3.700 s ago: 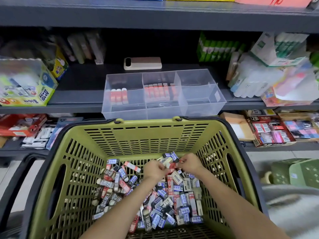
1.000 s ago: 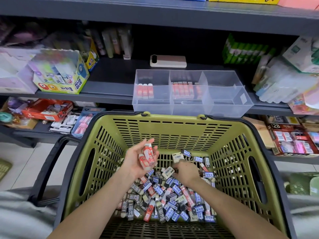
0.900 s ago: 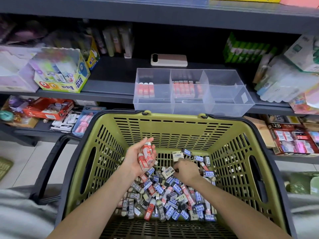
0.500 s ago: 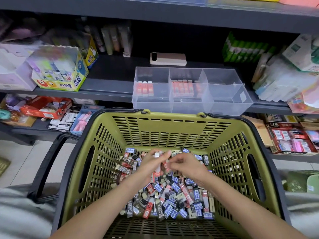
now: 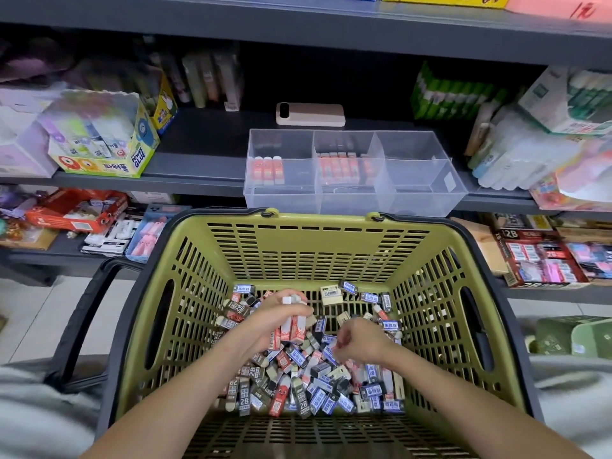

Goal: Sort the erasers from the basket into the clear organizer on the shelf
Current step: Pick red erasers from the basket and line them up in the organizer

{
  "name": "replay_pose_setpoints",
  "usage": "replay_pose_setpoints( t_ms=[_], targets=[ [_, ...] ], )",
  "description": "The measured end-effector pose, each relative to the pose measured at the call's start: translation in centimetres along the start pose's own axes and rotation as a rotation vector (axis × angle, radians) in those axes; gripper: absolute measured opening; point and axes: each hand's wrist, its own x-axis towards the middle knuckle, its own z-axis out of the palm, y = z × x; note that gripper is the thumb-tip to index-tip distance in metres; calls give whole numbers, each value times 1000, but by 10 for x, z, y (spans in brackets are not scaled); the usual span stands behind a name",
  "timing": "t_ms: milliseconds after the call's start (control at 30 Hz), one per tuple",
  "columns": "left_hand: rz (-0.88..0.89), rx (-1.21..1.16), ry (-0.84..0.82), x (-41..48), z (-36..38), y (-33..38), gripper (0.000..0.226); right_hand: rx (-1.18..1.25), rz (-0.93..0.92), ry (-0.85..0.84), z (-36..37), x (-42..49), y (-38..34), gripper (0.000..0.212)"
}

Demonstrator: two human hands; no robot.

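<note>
Fingers (image 5: 281, 308) of the left hand (image 5: 270, 321) are curled around a small bundle of red-and-white erasers (image 5: 293, 329), which stand nearly upright in the grip with their white ends showing at the top. The right hand (image 5: 359, 342) sits just beside it, toward 3 o'clock, low over the pile; its fingers are bent inward with the tips pinched together, but whether they hold an eraser cannot be told from this angle.

Both hands are inside the green basket (image 5: 298, 246), whose floor is covered by a loose heap of erasers (image 5: 308, 382) in blue, black, red and cream sleeves. One cream eraser with a barcode (image 5: 331, 294) lies against the far wall at about 12 o'clock from the hands. A black handle (image 5: 82, 323) hangs down the basket's outside at 9 o'clock.

At 12 o'clock beyond the basket rim, the clear organizer (image 5: 414, 190) rests on the grey shelf (image 5: 198, 170). Its left compartment holds a short row of red-and-white erasers (image 5: 267, 170) standing on end, and the middle compartment holds a longer row (image 5: 341, 168) of the same kind. Behind the organizer a beige phone (image 5: 310, 114) lies flat. A glue box (image 5: 109, 144) sits on the shelf toward 10 o'clock.
</note>
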Motion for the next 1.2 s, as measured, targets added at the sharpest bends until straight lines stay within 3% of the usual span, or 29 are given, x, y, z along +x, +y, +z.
replay_pose_setpoints(
  t_ms=[67,133,267,433,700,800,867,967,1067,1200],
  targets=[
    [-4,4,8,-1,1,0,19,213,-57,-5,1,1,-7,16],
    [3,29,16,-3,1,2,21,249,-120,-62,7,3,-13,18],
    [-20,41,1,-9,-3,7,25,-109,-223,-50,17,14,-13,26],
    [-39,44,12,-11,-7,7,41,-353,-292,-2,13,23,-8,29],
    [-80,37,-2,-14,-10,10,63,-337,-383,-47,10,21,-5,31],
    [-48,118,19,-11,-10,7,45,-345,-394,-55,3,16,-6,30],
    [-19,172,11,-10,-10,8,30,-291,-396,-16,-14,8,-9,27],
    [45,210,-37,-14,-10,18,32,-87,-412,45,-52,-13,-20,22],
    [66,-33,-167,-28,-7,40,28,226,-501,87,-89,-43,-36,16],
    [270,-334,-247,-49,-3,76,22,692,-576,256,-116,-75,-62,14]
  ],
)
